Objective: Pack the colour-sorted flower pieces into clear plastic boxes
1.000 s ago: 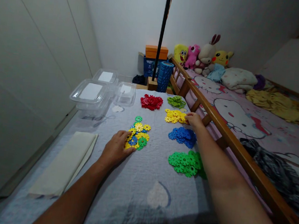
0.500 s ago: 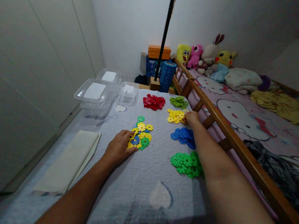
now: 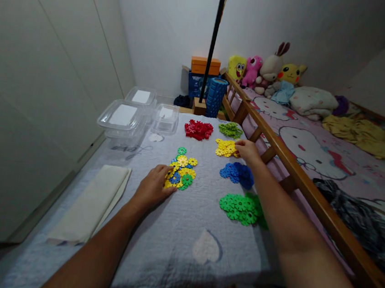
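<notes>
My left hand (image 3: 155, 184) rests at the left side of a mixed pile (image 3: 188, 173) of yellow, blue and green plastic flower discs. Its thumb and fingers are apart, curved around the pile's edge. My right hand (image 3: 247, 150) is at the right edge of a yellow flower disc pile (image 3: 225, 148), fingers drawn together; whatever they hold is hidden. Nearer me are a blue disc pile (image 3: 235, 173) and a green disc pile (image 3: 240, 208), partly behind my right forearm. Farther back lie a red disc pile (image 3: 198, 130) and a light green disc pile (image 3: 230, 129).
Clear plastic boxes (image 3: 121, 117) with white labels stand at the back left. A folded cream cloth (image 3: 91, 204) lies on the left. The wooden bed rail (image 3: 279, 164) borders the table's right side. Behind the table are a black pole (image 3: 212, 45) and a blue foam roller (image 3: 215, 98).
My right hand has shifted slightly up and left at the yellow pile, and its fingers look more drawn in. My left hand stays at the mixed pile. The view has moved a little.
</notes>
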Demonstrator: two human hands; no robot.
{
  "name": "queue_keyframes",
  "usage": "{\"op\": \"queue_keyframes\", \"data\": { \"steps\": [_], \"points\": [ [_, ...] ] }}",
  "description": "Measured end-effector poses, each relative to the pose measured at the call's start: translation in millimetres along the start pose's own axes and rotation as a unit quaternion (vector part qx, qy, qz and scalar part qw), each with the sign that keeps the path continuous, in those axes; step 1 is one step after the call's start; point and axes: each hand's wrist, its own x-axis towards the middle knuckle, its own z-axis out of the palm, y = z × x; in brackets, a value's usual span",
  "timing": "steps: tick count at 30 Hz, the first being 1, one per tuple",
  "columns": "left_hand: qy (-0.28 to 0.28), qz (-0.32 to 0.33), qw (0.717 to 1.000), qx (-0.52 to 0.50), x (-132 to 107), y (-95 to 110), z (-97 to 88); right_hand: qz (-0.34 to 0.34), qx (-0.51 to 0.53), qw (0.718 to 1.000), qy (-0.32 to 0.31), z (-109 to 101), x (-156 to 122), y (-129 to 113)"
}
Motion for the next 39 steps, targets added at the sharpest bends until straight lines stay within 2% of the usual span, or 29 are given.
{"op": "queue_keyframes", "data": {
  "steps": [2,4,6,7,9,11,16,18,20,23,27,31,34,36,39],
  "points": [
    [-0.001,-0.004,1.000,0.001,0.1,1.5,-0.6,-0.019,-0.011,0.998,-0.052,9.3,-12.6,-5.5],
    [0.000,-0.004,1.000,-0.001,0.3,2.5,-1.0,-0.059,-0.058,0.987,-0.141,23.7,-25.4,-10.3],
    [0.002,-0.004,1.000,-0.004,0.6,2.9,-1.1,-0.128,-0.140,0.955,-0.229,42.4,-37.5,-14.0],
    [0.003,-0.004,1.000,-0.007,0.7,2.9,-1.0,-0.168,-0.181,0.936,-0.253,52.7,-43.1,-15.3],
    [0.005,-0.003,1.000,-0.014,0.8,2.3,-0.9,-0.231,-0.241,0.906,-0.261,73.7,-52.8,-16.2],
    [0.009,-0.001,1.000,-0.028,1.0,0.8,-0.8,-0.263,-0.269,0.891,-0.252,92.1,-59.7,-15.2],
    [-0.012,-0.016,0.993,-0.113,2.3,-8.6,-3.7,-0.290,-0.289,0.875,-0.259,115.3,-62.5,-11.1],
    [-0.030,-0.028,0.988,-0.146,3.2,-13.1,-7.4,-0.278,-0.263,0.886,-0.262,117.2,-60.3,-10.2],
    [-0.047,-0.041,0.987,-0.148,4.2,-16.3,-12.9,-0.253,-0.223,0.906,-0.256,116.9,-58.1,-9.2],
    [-0.065,-0.049,0.992,-0.100,5.2,-17.6,-22.6,-0.218,-0.183,0.927,-0.244,111.6,-53.6,-6.3],
    [-0.088,-0.065,0.994,-0.025,3.8,-15.3,-31.1,-0.160,-0.134,0.955,-0.210,88.1,-36.2,1.5],
    [-0.104,-0.088,0.991,-0.005,0.4,-12.4,-31.8,-0.099,-0.084,0.988,-0.089,50.0,-4.4,13.5],
    [-0.105,-0.090,0.990,0.005,-0.8,-10.5,-30.4,-0.055,-0.067,0.996,0.014,25.9,17.4,22.1],
    [-0.103,-0.092,0.990,0.011,-0.8,-9.3,-29.2,-0.033,-0.060,0.996,0.056,16.4,27.3,26.3],
    [-0.095,-0.094,0.991,0.018,-0.5,-7.7,-27.1,-0.012,-0.054,0.995,0.087,11.8,36.3,29.7]
  ]
}}
